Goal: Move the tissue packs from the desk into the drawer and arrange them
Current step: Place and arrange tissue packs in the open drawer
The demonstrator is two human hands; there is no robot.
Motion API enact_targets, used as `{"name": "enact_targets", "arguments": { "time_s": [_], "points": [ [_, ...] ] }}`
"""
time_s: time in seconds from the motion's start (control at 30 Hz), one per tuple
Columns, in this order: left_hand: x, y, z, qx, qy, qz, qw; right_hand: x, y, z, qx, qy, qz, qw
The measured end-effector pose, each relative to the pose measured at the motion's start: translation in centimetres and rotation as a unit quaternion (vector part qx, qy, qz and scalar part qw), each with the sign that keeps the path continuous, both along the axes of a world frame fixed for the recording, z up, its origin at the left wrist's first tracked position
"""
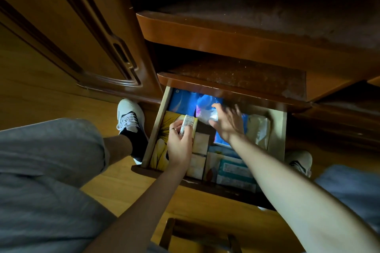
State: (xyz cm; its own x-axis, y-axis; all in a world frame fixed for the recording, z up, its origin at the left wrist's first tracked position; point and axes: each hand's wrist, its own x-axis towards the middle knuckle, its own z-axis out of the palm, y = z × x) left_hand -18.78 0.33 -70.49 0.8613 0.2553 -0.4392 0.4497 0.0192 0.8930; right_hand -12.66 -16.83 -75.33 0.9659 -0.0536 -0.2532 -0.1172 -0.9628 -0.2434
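- The drawer (153, 129) stands pulled out below the worktop (226, 35), and both hands are inside it, so my judgement is that the work is in the arranging stage rather than the carrying stage
- The left hand (180, 146) has its grip clenched on a small white tissue pack (187, 123), thumb on one side and fingers on the other; the pack stands on edge, over the yellow printed item (162, 135) that lies under and to the left of this grip
- Just right of the left grip, pale cream packs (200, 141) sit in a row running toward the drawer front, which suggests several packs are already stowed
- The right hand (226, 123) reaches deeper, its fingers spread and blurred; a clear crinkled pack (209, 115) lies against its thumb side, and I cannot tell whether this grip has closed on it or is only touching it
- Beyond and under the right grip lie blue packets (185, 98); to its right a cream soft pack (258, 129) rests by the drawer's right wall
- Nearer than the right wrist, a pale blue-green pack (236, 170) lies flat at the drawer front
- The visible worktop shows no packs, though most of it is out of view, so how many remain to bring over cannot be told
- What seems left: setting the held pack into the row and tidying the loose ones
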Motion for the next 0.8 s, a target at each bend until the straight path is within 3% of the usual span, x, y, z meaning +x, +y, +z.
{"name": "enact_targets", "arguments": {
  "time_s": [0.23,0.47,0.73,0.8],
  "points": [
    [0.0,0.4,0.0,-0.006,-0.002,-0.001,1.000,2.6,1.8,-1.6,-0.118,0.100,0.000,0.988],
    [0.3,0.0,-0.5,-0.021,0.012,-0.010,1.000,3.2,0.7,-1.6,-0.155,0.118,0.050,0.980],
    [0.1,-0.2,-1.0,0.004,-0.014,-0.031,0.999,-1.9,-0.6,-1.4,-0.029,-0.085,0.011,0.996],
    [0.0,-0.3,-1.0,0.018,-0.015,-0.042,0.999,-2.6,-1.0,-1.7,-0.043,-0.062,0.066,0.995]
  ]
}}
